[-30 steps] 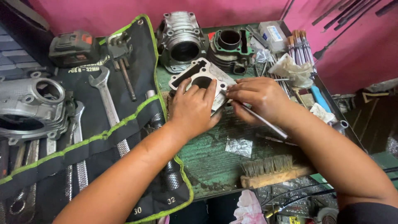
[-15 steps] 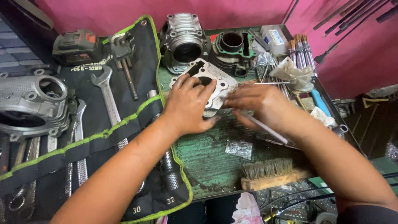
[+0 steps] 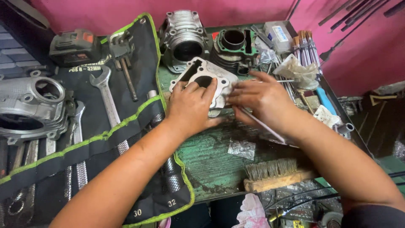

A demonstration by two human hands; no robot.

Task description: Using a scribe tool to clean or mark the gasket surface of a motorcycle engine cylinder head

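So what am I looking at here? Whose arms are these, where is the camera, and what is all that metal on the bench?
No machine here: the camera sits on a person's head, looking down at their own bare hands. The left hand presses on a flat grey metal engine part with a round hole. The right hand holds a thin metal rod against its edge. Behind stand two engine cylinders. To the left, wrenches lie on a black tool roll. A wooden brush lies on the green bench.
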